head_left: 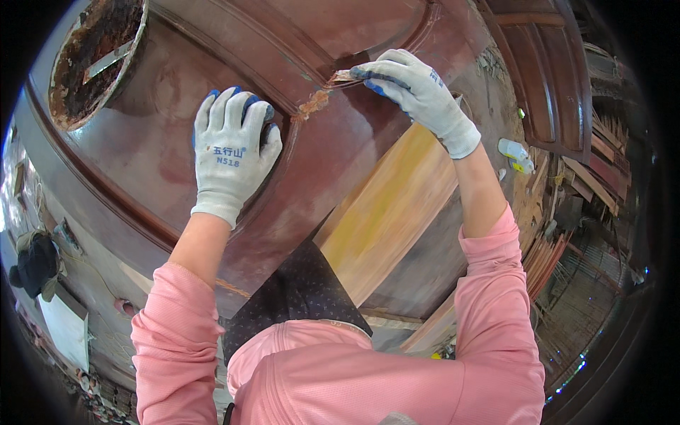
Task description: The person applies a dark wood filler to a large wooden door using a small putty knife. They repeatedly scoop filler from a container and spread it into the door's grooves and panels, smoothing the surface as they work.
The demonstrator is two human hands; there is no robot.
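Observation:
A dark red-brown wooden panel [319, 149] with raised mouldings lies beneath both hands. My left hand [232, 138], in a white glove with blue fingertips, rests flat on it with the fingers stretched out. In a matching glove, my right hand [414, 88] is closed on a small, putty-smeared scraper [345, 75], whose handle end is hidden by the fingers. The scraper's tip is at the moulding joint, just above a patch of orange-brown filler [314, 105]. At the upper left, a round tub [134, 67] crusted with brown paste stands on the panel, a flat metal blade [108, 64] inside it.
A pale yellowish board [389, 212] lies below my right forearm. Another brown panelled piece [545, 71] stands at the upper right. Near it are a white and yellow bottle [516, 154] and a pile of wood strips [602, 166]. A dark bundle [35, 262] sits at the far left.

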